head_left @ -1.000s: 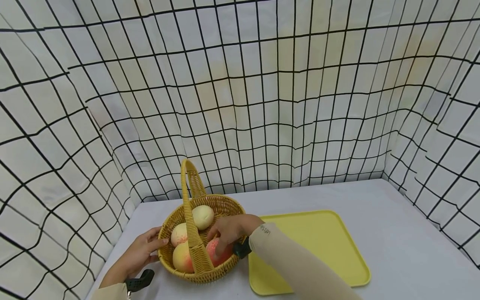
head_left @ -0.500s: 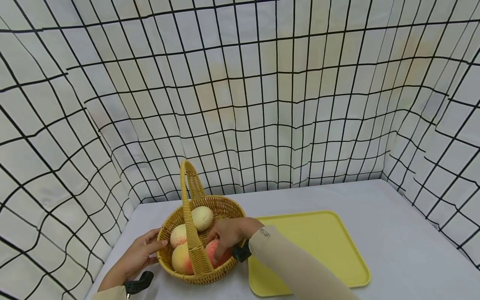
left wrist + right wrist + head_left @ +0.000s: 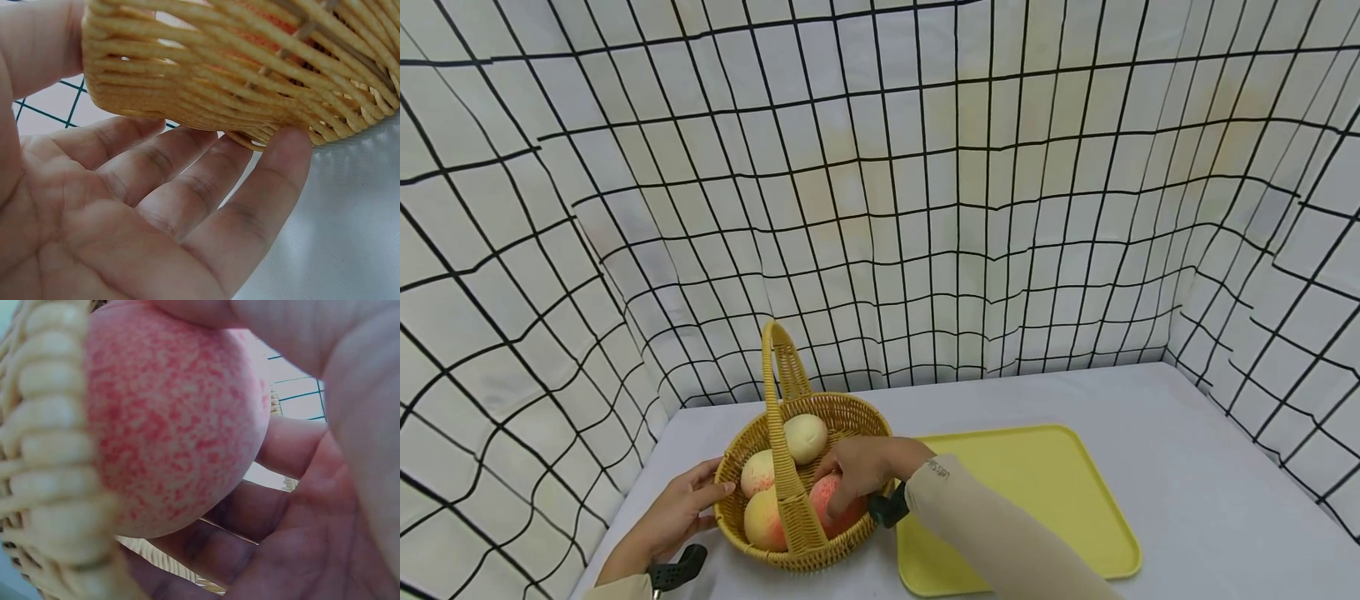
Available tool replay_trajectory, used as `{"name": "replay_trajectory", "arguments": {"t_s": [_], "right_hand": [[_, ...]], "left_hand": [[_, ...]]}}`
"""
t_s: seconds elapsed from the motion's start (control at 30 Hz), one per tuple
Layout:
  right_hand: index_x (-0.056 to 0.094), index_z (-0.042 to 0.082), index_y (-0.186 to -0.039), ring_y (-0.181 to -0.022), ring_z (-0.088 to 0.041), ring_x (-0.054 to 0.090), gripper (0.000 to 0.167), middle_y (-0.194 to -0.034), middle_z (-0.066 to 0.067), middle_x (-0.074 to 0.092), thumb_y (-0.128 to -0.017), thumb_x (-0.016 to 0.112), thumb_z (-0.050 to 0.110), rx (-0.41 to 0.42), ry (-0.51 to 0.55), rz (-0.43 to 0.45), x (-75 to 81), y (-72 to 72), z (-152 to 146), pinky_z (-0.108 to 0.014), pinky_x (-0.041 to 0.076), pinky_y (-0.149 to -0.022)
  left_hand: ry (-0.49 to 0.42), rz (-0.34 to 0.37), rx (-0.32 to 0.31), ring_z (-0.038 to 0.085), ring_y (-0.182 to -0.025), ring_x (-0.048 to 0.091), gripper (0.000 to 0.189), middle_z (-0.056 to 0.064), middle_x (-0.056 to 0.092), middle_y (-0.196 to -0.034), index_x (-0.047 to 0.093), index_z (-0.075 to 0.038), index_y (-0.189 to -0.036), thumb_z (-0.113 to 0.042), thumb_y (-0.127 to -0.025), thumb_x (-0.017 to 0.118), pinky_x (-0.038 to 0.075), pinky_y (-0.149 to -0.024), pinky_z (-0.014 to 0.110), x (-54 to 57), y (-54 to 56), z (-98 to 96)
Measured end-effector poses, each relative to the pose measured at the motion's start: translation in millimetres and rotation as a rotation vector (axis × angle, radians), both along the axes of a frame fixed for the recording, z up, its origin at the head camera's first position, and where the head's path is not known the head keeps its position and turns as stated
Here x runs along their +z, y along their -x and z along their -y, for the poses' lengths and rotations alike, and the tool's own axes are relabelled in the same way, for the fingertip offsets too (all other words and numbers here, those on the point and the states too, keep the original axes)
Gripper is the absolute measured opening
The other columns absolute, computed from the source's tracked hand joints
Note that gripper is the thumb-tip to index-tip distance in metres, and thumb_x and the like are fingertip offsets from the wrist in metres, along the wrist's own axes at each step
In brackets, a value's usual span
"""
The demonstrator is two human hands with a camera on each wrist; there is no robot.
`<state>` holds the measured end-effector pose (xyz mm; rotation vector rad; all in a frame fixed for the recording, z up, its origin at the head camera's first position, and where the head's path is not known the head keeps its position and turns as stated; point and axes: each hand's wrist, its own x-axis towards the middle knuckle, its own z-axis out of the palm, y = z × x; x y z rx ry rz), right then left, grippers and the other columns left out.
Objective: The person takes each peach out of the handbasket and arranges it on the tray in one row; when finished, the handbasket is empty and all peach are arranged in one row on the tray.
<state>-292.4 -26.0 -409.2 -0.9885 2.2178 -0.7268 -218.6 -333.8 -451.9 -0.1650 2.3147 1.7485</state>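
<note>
Table, tray, handle between peaches, left hand gripping basket, right hand gripping peach

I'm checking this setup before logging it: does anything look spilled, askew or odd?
Only the backdrop looks odd: its black grid breaks and steps out of line towards the left and right. Nothing looks spilled: the pinkish-red fruit in the right hand is within the wicker basket.

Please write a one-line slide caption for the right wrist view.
The right hand grips a round, red-speckled fruit in a woven basket.
</note>
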Motion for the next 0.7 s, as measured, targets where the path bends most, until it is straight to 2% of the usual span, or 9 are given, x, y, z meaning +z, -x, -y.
{"name": "replay_trajectory", "arguments": {"t_s": [0.27,0.43,0.57,0.7], "right_hand": [[0.076,0.023,-0.125,-0.079,-0.005,0.059,0.044,-0.098,0.015,0.069,-0.081,0.082,0.024,0.003,0.066,-0.02,10.6,5.1,-10,-0.023,0.051,-0.066],[0.072,0.02,-0.133,-0.088,-0.004,0.063,0.054,-0.106,0.016,0.069,-0.08,0.08,0.026,-0.021,0.103,-0.037,16.0,10.6,-19,-0.024,0.054,-0.072],[0.072,0.022,-0.133,-0.092,-0.006,0.065,0.052,-0.11,0.015,0.068,-0.082,0.079,0.025,-0.046,0.133,-0.04,21.9,14.9,-26,-0.026,0.056,-0.076],[0.072,0.025,-0.132,-0.092,-0.007,0.065,0.05,-0.108,0.013,0.068,-0.082,0.078,0.028,-0.087,0.147,-0.053,27.6,19.0,-35,-0.028,0.057,-0.075]], "left_hand": [[0.0,-0.002,0.002,0.041,-0.131,0.057,0.068,0.038,0.033,-0.158,0.02,0.01,-0.159,-0.018,-0.108,0.055,0.059,-0.093,0.051,0.2,-1.0,-0.6],[-0.002,-0.002,0.001,0.041,-0.131,0.057,0.068,0.038,0.032,-0.159,0.02,0.01,-0.159,-0.018,-0.108,0.055,0.059,-0.093,0.051,0.3,-1.7,-1.0],[-0.003,-0.003,0.002,0.041,-0.131,0.057,0.068,0.038,0.033,-0.158,0.02,0.01,-0.159,-0.018,-0.108,0.055,0.059,-0.093,0.051,0.4,-2.1,-1.4],[0.001,-0.004,0.006,0.041,-0.131,0.057,0.067,0.038,0.033,-0.158,0.021,0.01,-0.159,-0.017,-0.108,0.055,0.059,-0.093,0.051,0.5,-2.1,-1.7]]}}
